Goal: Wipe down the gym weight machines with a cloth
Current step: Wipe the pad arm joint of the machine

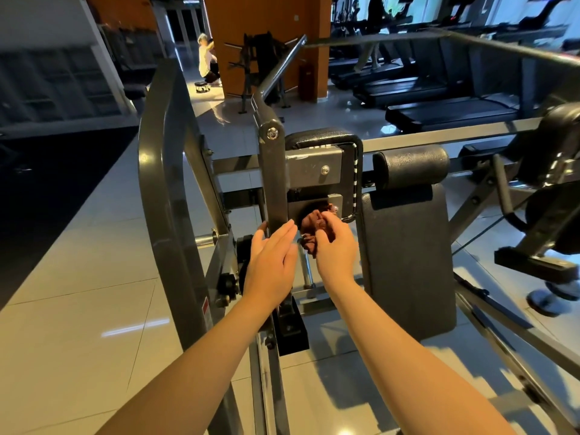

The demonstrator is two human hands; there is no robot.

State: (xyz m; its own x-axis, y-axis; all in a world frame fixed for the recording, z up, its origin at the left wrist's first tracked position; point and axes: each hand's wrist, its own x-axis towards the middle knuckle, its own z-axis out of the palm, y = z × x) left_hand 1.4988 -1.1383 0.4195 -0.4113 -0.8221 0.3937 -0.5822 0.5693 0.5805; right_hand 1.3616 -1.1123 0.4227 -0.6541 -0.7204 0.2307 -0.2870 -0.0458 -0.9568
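Wiping is in hand on the weight machine (169,189), at the metal plate (314,171) fixed behind the small padded rest (323,138). The right hand (337,249) grasps the cloth (314,229), a rust-brown rag bunched into a wad. Its fingers curl over the cloth and press it to the lower edge of the plate, just above the hand. The left hand (273,262) is released, fingers straight and together, lying against the foot of the upright bar (276,183) directly left of the cloth. Whether it bears weight on the bar cannot be told.

Assessment: the wad offers little working face. The cloth should be opened flatter so more fabric meets the metal. It should then be drawn in overlapping strokes from the top of the plate down toward the hands. The strokes should take in the bolt (325,170) and the stitched pad edge, where grime is likely to lodge. The bar by the left hand should follow, wrapped and stroked along its length. The open hand is well placed to steady the bar, which appears pivoted and may swing. The chrome post (306,268) below the hands and the large back pad (408,255) to the right of the right hand are judged not yet done.

Risk: fingers are close to the pivot and bracket edges, so fabric should be kept between skin and metal.
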